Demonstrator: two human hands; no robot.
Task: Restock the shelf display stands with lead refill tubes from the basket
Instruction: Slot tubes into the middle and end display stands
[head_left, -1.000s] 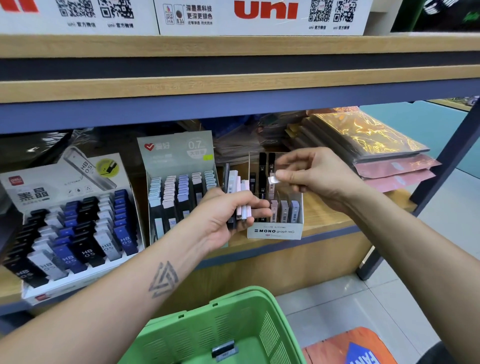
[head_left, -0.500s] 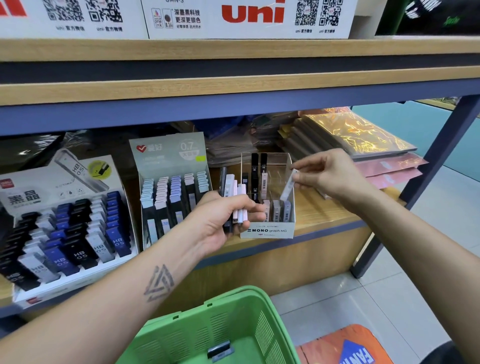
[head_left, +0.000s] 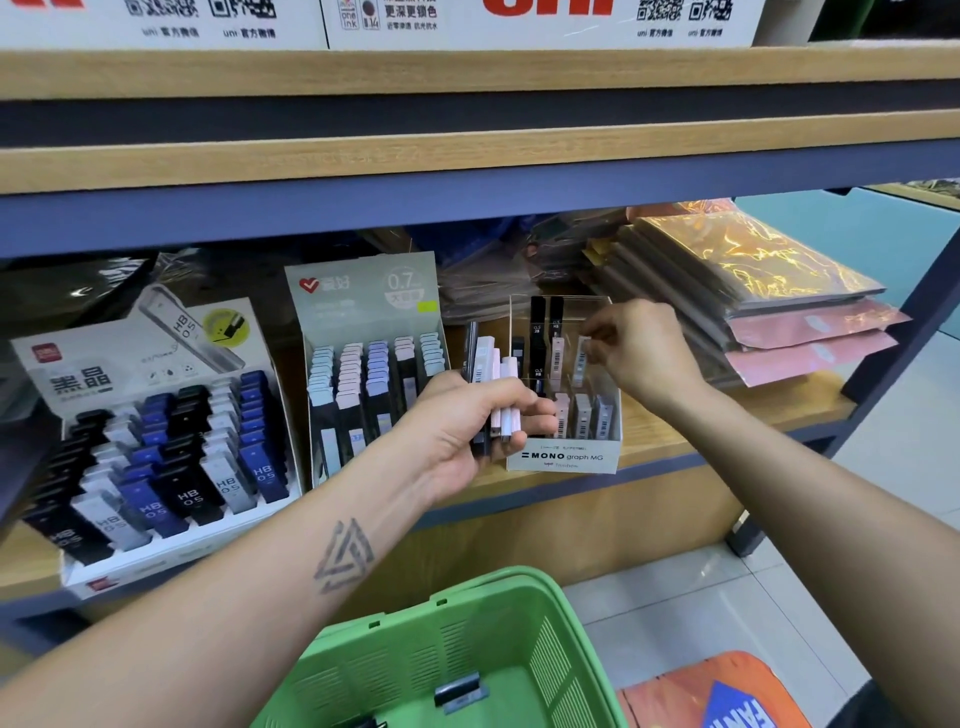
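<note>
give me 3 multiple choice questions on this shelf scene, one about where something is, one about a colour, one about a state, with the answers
1. Where does the clear MONO graph MG stand sit?
A. right of the 0.7 display stand
B. left of the HB 0.5 stand
C. inside the basket

2. What colour is the basket?
A. blue
B. green
C. grey

3. What is the left hand doing?
A. hanging open and empty
B. gripping a bunch of lead refill tubes
C. resting flat on the shelf

Answers:
1 A, it stands just right of the 0.7 display stand on the same shelf.
2 B, its slotted plastic walls are green.
3 B, its fingers curl round the lead refill tubes, while the right hand pinches a single tube over the clear stand.
</note>
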